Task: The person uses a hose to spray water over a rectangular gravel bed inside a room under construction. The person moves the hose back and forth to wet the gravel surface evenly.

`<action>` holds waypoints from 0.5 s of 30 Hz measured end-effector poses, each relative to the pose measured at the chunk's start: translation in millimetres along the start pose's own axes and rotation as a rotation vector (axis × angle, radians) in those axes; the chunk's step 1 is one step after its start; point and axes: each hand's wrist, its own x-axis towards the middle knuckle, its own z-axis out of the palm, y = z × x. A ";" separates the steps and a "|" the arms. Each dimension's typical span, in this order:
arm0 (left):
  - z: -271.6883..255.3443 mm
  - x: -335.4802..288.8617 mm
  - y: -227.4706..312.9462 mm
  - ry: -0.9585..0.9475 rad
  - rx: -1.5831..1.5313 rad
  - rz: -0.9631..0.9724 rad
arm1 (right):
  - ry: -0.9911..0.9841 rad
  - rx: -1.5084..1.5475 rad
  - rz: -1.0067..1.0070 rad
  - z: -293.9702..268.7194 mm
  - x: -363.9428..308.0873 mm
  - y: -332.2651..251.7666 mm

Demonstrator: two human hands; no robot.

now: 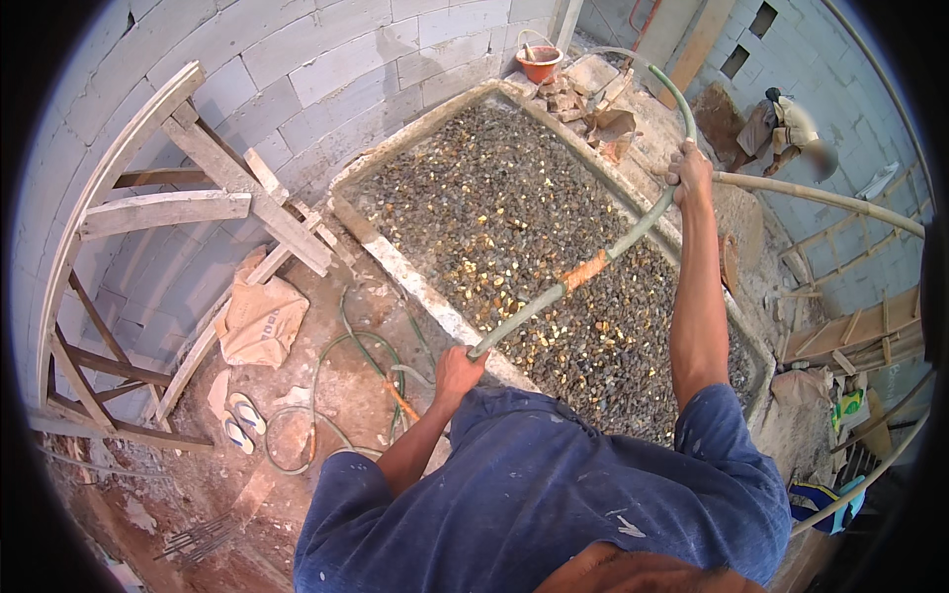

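A pale green hose (633, 235) with an orange wrapped patch runs slantwise across a bed of wet-looking gravel (514, 227). My left hand (460, 374) is closed around its lower stretch, close to my body. Farther out to the right, my right hand (690, 173) grips the hose with the arm stretched forward. Beyond that hand the hose arches up and back toward the far wall. The gravel lies inside a rectangular concrete rim (420, 284) in front of me. My fingers are partly hidden from above.
Wooden framing (74, 247) leans at the left wall, near a crumpled sack (262, 316) and flip-flops (243, 423). Hose loops (314, 435) lie on the floor. A red bucket (539, 64) and rubble stand at the back. Another person (786, 128) bends down at right, beyond a pole (811, 195).
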 end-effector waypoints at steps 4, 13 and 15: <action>-1.1 -4.6 -5.1 -0.034 -0.008 -0.028 | -0.020 0.016 0.036 -13.5 0.2 12.2; -9.7 -18.9 -8.0 -0.125 0.018 -0.105 | 0.045 0.020 0.093 -32.1 -11.9 39.3; -8.5 -21.4 -10.8 -0.120 0.030 -0.095 | 0.053 0.005 0.101 -35.3 -15.9 42.9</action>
